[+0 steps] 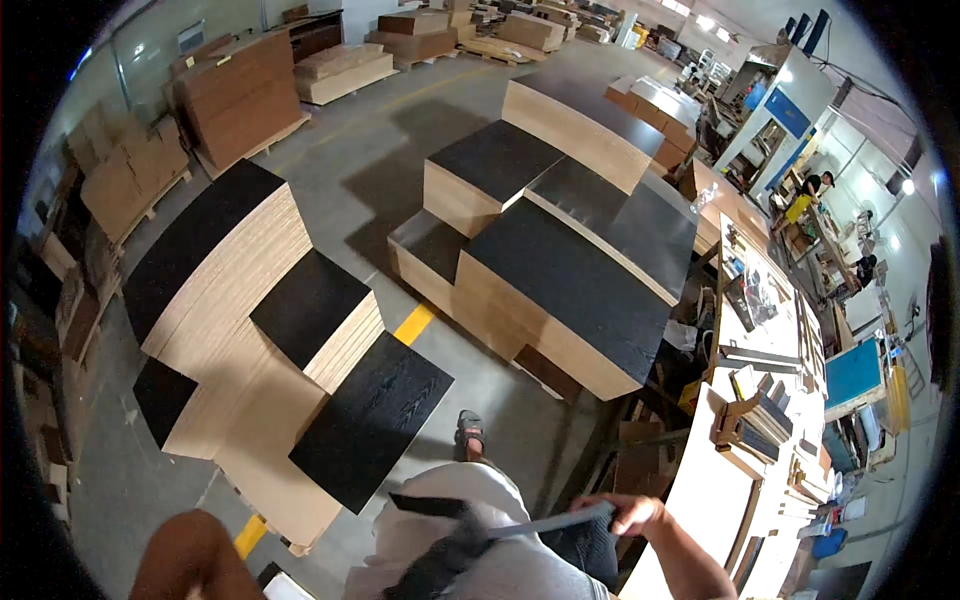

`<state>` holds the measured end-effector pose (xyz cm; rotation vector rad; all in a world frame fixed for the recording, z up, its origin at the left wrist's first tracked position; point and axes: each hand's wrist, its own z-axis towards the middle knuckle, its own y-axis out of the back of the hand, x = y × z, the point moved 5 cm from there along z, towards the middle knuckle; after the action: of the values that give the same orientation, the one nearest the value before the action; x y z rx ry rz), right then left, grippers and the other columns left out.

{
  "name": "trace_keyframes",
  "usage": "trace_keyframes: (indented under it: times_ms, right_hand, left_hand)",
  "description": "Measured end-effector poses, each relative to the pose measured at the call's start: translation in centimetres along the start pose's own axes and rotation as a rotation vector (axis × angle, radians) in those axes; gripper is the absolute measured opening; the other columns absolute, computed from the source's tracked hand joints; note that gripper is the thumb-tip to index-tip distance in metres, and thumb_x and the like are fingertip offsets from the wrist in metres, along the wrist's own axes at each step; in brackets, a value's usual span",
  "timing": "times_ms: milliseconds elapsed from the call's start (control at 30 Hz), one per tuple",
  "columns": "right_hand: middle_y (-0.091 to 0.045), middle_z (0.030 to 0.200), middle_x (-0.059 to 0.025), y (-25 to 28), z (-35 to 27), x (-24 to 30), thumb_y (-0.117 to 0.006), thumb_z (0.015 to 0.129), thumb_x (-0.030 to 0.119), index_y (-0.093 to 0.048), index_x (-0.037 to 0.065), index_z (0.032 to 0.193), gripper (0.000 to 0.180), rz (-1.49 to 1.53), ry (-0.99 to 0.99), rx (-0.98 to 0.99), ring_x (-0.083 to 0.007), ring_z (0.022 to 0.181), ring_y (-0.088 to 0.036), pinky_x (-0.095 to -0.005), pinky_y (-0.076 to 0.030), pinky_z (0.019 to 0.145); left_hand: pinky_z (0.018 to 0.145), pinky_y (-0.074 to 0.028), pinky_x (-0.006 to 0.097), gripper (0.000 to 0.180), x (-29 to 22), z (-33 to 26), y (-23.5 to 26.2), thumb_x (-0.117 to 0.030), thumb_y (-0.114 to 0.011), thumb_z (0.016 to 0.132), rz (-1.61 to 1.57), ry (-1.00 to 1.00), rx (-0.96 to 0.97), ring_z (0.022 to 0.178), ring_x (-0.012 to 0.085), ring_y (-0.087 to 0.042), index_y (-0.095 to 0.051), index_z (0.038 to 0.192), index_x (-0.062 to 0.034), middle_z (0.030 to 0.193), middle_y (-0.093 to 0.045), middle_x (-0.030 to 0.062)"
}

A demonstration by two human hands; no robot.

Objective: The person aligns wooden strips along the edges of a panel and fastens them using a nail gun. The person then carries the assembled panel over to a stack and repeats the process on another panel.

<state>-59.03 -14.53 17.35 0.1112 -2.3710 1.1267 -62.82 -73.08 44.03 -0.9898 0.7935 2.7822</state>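
Observation:
My right hand (632, 513) is closed on the end of a grey strap (555, 521), held at the right of my body. The strap runs left across my light-coloured clothing (475, 492) to bunched dark cloth (440, 565) at my front. A dark flat end (425, 505) sticks out to the left of that bunch. Of my left arm, only a bent part (190, 555) shows at the lower left, and the hand itself is out of sight. A foot in a dark sandal (469, 428) stands on the floor ahead.
Black-topped board stacks stand ahead left (360, 420) and ahead right (570, 280). To my right is a long workbench (690, 500) with wooden pieces and tools. Brown cartons (240, 100) on pallets line the left wall. A person (815, 190) works far right.

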Motion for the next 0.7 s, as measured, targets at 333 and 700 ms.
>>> trace_keyframes:
  times_ms: [333,700]
  right_hand:
    - [-0.060,0.136,-0.0162,-5.3,-4.7,-20.8,-0.083,0.073,0.059,-0.052,0.000,0.141,0.095,0.558,-0.060,-0.311,-0.0260,0.124,-0.058,-0.0409,-0.044,0.106]
    - [-0.059,0.136,-0.0151,-4.5,-0.5,-17.6,-0.079,0.073,0.064,-0.050,0.003,0.143,0.098,0.306,-0.081,-0.316,-0.0247,0.124,-0.057,-0.0398,-0.047,0.102]
  left_hand:
    - [0.118,-0.023,0.046,0.038,8.0,9.6,-18.3,-0.042,-0.072,0.091,-1.217,-0.188,0.784,0.085,0.0202,-0.064,-0.072,0.111,-0.0101,0.098,-0.070,0.0037]
    - [0.103,-0.033,0.050,0.025,9.2,19.3,-29.8,-0.030,-0.056,0.103,-1.368,-0.379,0.848,0.088,0.0194,-0.060,-0.070,0.092,-0.0141,0.092,-0.065,-0.0021]
